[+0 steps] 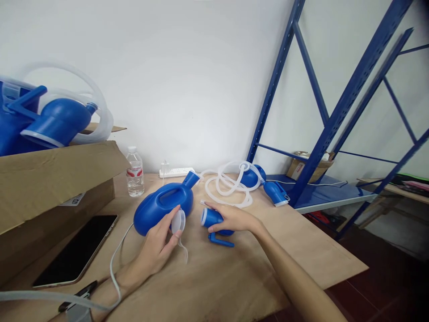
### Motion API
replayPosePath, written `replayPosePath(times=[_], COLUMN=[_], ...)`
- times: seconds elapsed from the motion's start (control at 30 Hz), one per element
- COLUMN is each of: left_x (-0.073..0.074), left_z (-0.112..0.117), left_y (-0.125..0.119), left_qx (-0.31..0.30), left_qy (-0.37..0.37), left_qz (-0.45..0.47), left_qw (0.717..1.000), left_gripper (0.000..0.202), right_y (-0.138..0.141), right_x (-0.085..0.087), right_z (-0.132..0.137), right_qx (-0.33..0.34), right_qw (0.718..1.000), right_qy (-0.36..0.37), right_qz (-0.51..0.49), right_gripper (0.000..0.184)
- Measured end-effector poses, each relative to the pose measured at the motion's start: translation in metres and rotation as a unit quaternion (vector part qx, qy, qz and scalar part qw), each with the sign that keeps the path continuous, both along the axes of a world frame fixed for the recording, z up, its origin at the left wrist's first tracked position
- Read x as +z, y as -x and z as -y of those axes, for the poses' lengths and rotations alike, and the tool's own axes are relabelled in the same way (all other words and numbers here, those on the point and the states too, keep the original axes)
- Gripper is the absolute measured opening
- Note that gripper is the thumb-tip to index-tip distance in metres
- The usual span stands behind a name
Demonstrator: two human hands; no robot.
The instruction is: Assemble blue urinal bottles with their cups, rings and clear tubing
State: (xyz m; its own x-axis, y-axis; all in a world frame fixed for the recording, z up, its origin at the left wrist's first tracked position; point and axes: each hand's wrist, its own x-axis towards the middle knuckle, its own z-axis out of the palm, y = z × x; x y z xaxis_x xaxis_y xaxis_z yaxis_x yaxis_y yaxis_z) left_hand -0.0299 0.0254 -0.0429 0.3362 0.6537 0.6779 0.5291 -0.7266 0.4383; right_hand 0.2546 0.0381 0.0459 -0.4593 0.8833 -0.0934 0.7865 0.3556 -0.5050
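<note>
A blue plastic bottle with a moulded handle [161,206] lies on its side on the wooden table [241,273]. My left hand [157,248] rests against its near end, its fingers pinched on a clear plastic cap [178,221]. My right hand [231,219] is closed over a smaller blue funnel-shaped piece [211,218] with a blue handle sticking out below. A coil of clear tubing [228,184] and another blue funnel piece [266,181] lie behind it.
A cardboard box [50,188] at left holds more blue parts and tubing [53,118]. A water bottle [135,172], a power strip [176,171], a dark tablet [78,250] and a pen [78,295] sit on the table. Blue shelving [321,134] stands at right.
</note>
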Motion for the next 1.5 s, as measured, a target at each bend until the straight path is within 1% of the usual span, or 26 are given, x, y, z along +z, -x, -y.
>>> replayPosePath(times=[0.07, 0.13, 0.2, 0.27, 0.37, 0.43, 0.5, 0.6, 0.7, 0.77, 0.87, 0.93, 1.0, 1.07, 1.13, 1.23, 1.3, 1.33, 1.4, 1.5], left_x=[-0.001, -0.003, -0.004, -0.005, -0.006, -0.007, -0.009, -0.013, -0.014, -0.012, -0.006, -0.002, 0.003, 0.006, 0.007, 0.007, 0.007, 0.008, 0.011, 0.016], left_z=[-0.001, -0.001, -0.001, 0.0, 0.001, 0.002, 0.003, 0.005, 0.007, 0.008, 0.009, 0.01, 0.009, 0.008, 0.007, 0.009, 0.014, 0.017, 0.023, 0.029], left_y=[0.002, 0.005, 0.007, 0.009, 0.008, 0.005, 0.002, -0.002, -0.004, -0.005, -0.007, -0.006, -0.003, -0.001, 0.001, -0.001, -0.004, -0.006, -0.009, -0.014], left_qx=[-0.018, -0.043, -0.058, -0.054, -0.051, -0.057, -0.053, -0.039, -0.049, -0.061, -0.086, -0.113, -0.139, -0.155, -0.167, -0.187, -0.205, -0.214, -0.215, -0.191], left_qy=[0.002, -0.004, -0.009, -0.009, -0.004, -0.01, -0.024, -0.036, -0.022, 0.003, 0.07, 0.106, 0.11, 0.078, 0.018, -0.069, -0.083, -0.077, -0.041, 0.015], left_qz=[0.005, 0.01, 0.014, 0.019, 0.019, 0.017, 0.021, 0.022, 0.007, 0.001, 0.009, 0.009, -0.013, -0.047, -0.068, -0.049, -0.019, -0.002, 0.031, 0.063], left_qw=[1.0, 0.999, 0.998, 0.998, 0.999, 0.998, 0.998, 0.998, 0.999, 0.998, 0.994, 0.988, 0.984, 0.984, 0.984, 0.979, 0.975, 0.974, 0.975, 0.979], left_gripper=[0.055, 0.053, 0.052, 0.053, 0.054, 0.056, 0.058, 0.06, 0.064, 0.067, 0.066, 0.061, 0.058, 0.058, 0.058, 0.049, 0.037, 0.031, 0.021, 0.022], right_y=[0.016, 0.033, 0.049, 0.06, 0.067, 0.067, 0.067, 0.068, 0.069, 0.067, 0.061, 0.056, 0.051, 0.049, 0.049, 0.056, 0.062, 0.065, 0.069, 0.07], right_x=[0.006, 0.007, 0.002, -0.009, -0.027, -0.032, -0.031, -0.024, -0.021, -0.024, -0.034, -0.04, -0.043, -0.042, -0.04, -0.038, -0.039, -0.04, -0.042, -0.047], right_z=[0.003, 0.006, 0.008, 0.009, 0.012, 0.016, 0.021, 0.03, 0.034, 0.031, 0.019, 0.01, 0.005, 0.005, 0.01, 0.018, 0.021, 0.021, 0.02, 0.016], right_qx=[0.066, 0.116, 0.152, 0.17, 0.148, 0.119, 0.098, 0.087, 0.081, 0.08, 0.071, 0.061, 0.051, 0.036, 0.022, 0.027, 0.043, 0.052, 0.066, 0.079], right_qw=[0.994, 0.983, 0.971, 0.96, 0.953, 0.958, 0.962, 0.962, 0.964, 0.962, 0.944, 0.923, 0.902, 0.883, 0.86, 0.818, 0.804, 0.802, 0.803, 0.811], right_qy=[0.026, 0.045, 0.048, 0.044, 0.021, -0.002, -0.019, -0.037, -0.057, -0.057, -0.015, 0.053, 0.141, 0.213, 0.264, 0.324, 0.339, 0.338, 0.324, 0.301], right_qz=[-0.085, -0.137, -0.176, -0.219, -0.263, -0.26, -0.255, -0.254, -0.246, -0.254, -0.321, -0.377, -0.406, -0.417, -0.436, -0.474, -0.487, -0.49, -0.496, -0.495], right_gripper=[0.088, 0.081, 0.08, 0.083, 0.084, 0.085, 0.084, 0.078, 0.075, 0.076, 0.08, 0.083, 0.085, 0.085, 0.085, 0.081, 0.077, 0.076, 0.076, 0.075])
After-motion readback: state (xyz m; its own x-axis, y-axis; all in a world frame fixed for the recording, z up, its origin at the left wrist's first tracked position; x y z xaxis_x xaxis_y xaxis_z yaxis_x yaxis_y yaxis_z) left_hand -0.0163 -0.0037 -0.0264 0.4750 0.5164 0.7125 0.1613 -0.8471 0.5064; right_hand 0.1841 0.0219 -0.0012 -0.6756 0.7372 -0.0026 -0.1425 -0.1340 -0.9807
